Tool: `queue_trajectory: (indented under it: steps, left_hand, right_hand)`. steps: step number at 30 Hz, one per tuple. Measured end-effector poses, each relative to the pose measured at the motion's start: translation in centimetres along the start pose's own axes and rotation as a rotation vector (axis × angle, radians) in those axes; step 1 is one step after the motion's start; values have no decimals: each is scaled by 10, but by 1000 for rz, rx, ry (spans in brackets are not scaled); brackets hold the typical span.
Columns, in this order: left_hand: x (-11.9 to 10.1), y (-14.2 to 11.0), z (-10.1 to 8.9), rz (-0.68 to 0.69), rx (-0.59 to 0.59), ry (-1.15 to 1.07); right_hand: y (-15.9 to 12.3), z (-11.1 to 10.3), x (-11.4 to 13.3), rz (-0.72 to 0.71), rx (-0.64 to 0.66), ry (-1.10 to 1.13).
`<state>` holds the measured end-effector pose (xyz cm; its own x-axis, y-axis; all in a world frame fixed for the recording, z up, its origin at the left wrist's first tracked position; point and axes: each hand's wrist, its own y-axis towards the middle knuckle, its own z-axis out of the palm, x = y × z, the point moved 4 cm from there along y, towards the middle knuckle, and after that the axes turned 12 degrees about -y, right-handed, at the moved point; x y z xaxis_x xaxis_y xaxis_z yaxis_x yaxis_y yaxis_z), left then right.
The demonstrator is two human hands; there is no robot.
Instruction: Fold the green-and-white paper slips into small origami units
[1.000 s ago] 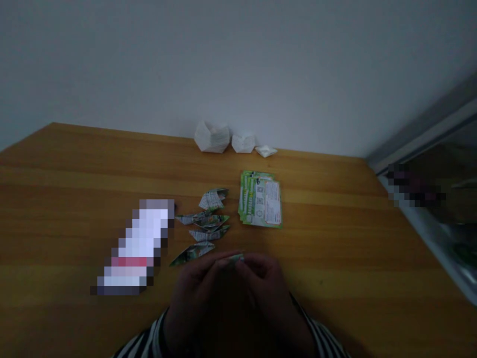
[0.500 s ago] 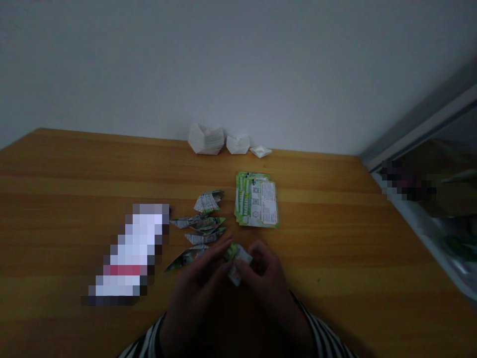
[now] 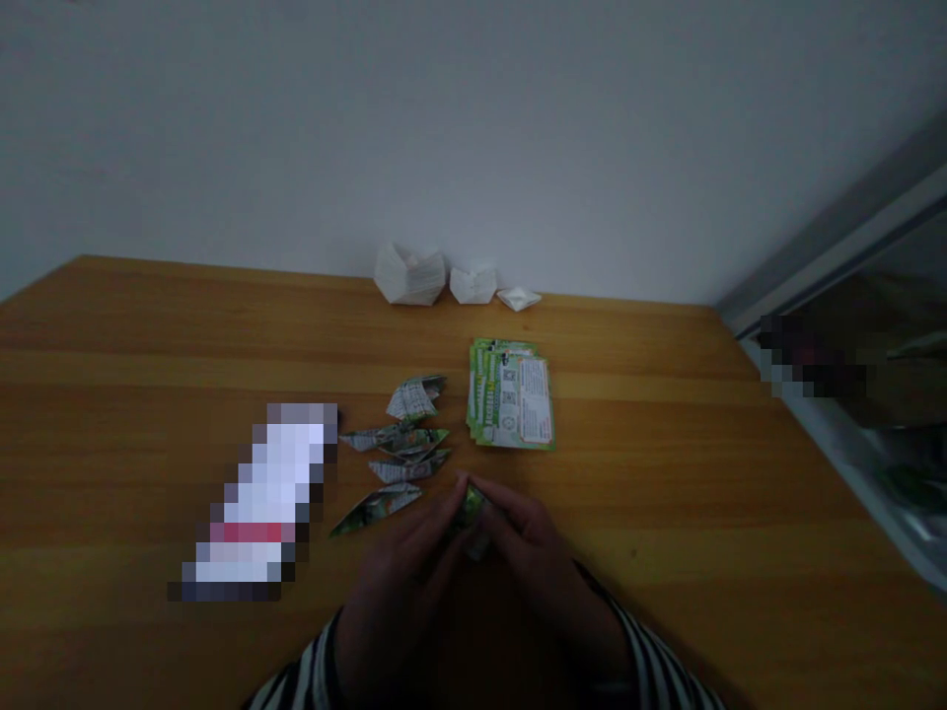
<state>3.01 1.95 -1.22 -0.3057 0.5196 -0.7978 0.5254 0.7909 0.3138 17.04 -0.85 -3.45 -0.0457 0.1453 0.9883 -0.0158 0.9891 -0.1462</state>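
Note:
Both my hands meet over the wooden table (image 3: 666, 513), pinching a small folded green-and-white paper piece (image 3: 473, 513). My left hand (image 3: 403, 582) grips it from the left, and my right hand (image 3: 537, 567) grips it from the right, fingertips touching at the top. Most of the paper is hidden between the fingers. Just left of my hands lie several folded boat-shaped paper pieces (image 3: 396, 459). A stack of green printed leaflets (image 3: 512, 406) lies beyond my hands.
Three white folded paper shapes (image 3: 410, 274) stand at the wall. A blurred-out flat object (image 3: 258, 503) lies at the left. A window frame and sill (image 3: 836, 434) run along the table's right edge. Striped sleeves cover my wrists.
The paper piece, spread open between my fingers half a second ago, is now pressed together, and my fingertips have closed over it. The other things lie as before.

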Motion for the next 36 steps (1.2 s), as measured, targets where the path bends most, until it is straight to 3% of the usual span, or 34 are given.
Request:
queue_trajectory:
  steps: [7, 13, 22, 27, 32, 36]
  left_hand:
    - [4, -12, 6, 104, 83, 185]
    - [4, -16, 8, 136, 80, 49]
    - [-1, -12, 8, 192, 149, 95]
    - [0, -14, 10, 222, 130, 43]
    - [0, -13, 9, 210, 100, 9]
    - [-6, -3, 5, 42, 138, -125]
  right_hand:
    - [1, 5, -3, 89, -111, 21]
    - [1, 7, 2, 143, -138, 73]
    - [4, 4, 1, 127, -161, 150]
    - [3, 4, 1, 152, -165, 175]
    - [2, 3, 4, 133, -186, 190]
    - [2, 3, 1, 110, -195, 172]
